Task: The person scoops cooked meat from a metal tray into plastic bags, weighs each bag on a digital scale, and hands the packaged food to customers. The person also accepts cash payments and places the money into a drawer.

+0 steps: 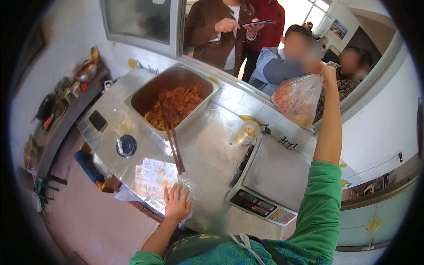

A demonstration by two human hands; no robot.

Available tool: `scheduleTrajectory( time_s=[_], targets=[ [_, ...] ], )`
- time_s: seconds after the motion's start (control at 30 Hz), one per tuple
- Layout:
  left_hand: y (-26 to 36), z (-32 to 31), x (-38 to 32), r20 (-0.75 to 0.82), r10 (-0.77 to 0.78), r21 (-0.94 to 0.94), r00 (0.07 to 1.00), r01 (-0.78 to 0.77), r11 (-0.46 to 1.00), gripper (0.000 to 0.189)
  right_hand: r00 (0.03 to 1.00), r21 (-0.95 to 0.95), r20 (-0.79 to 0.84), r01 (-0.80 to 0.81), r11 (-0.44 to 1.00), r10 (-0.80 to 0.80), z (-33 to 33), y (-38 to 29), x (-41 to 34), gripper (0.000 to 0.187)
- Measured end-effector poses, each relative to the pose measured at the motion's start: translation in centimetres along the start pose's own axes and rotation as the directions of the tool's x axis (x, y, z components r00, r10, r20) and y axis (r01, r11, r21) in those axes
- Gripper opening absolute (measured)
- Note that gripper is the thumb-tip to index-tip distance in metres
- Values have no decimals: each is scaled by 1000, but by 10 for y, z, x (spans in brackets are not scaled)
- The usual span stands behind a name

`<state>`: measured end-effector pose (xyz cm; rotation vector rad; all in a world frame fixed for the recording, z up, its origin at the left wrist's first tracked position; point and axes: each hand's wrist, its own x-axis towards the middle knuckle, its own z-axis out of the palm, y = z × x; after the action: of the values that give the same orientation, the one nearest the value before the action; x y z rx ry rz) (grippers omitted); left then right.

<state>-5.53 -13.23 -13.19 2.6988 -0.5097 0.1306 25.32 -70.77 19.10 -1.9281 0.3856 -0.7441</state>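
My right hand (328,73) is raised at the window opening, gripping the gathered top of a clear plastic bag (298,99) with reddish food inside. Another person's hand is close to the bag's top; whether it touches is blurred. Below on the left, my left hand (177,202) lies with fingers apart at the near edge of the metal table (205,155), beside stained paper sheets (157,177). Long wooden chopsticks (175,149) lean on the rim of a deep steel tray (202,114) holding reddish-brown food (182,102). A digital scale (275,175) stands at the right.
A jar of toothpicks (248,132) stands behind the scale. At the left lie a dark phone-like object (97,121) and a blue round lid (126,146). Pans and bowls fill a side shelf (71,107). Several people stand beyond the window frame (232,81), one holding a phone (260,23).
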Motion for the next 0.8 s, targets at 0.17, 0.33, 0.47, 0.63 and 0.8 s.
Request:
scheduleTrajectory(
  time_s=[0.17, 0.33, 0.47, 0.63, 0.8],
  targets=[
    [-1, 1, -1, 5, 4, 16, 1000, -4, 1000, 45, 991, 25, -126, 56, 998, -53, 11, 2, -5, 25],
    [-2, 4, -3, -24, 10, 1, 1000, -10, 1000, 45, 952, -285, -244, 111, 952, -184, 15, 8, -21, 32],
    [-2, 5, -5, -23, 4, 2, 1000, -4, 1000, 45, 871, -495, -286, 223, 840, -399, 29, 7, -79, 30],
    [-5, 8, -6, -1, -20, -3, 1000, 20, 1000, 46, 958, -100, 159, 257, 961, -239, 46, 8, -194, 20],
    [-8, 13, -8, -77, 6, 11, 997, -5, 1000, 43, 840, -13, 538, 99, 995, -77, 54, 8, -330, 8]
  ],
)
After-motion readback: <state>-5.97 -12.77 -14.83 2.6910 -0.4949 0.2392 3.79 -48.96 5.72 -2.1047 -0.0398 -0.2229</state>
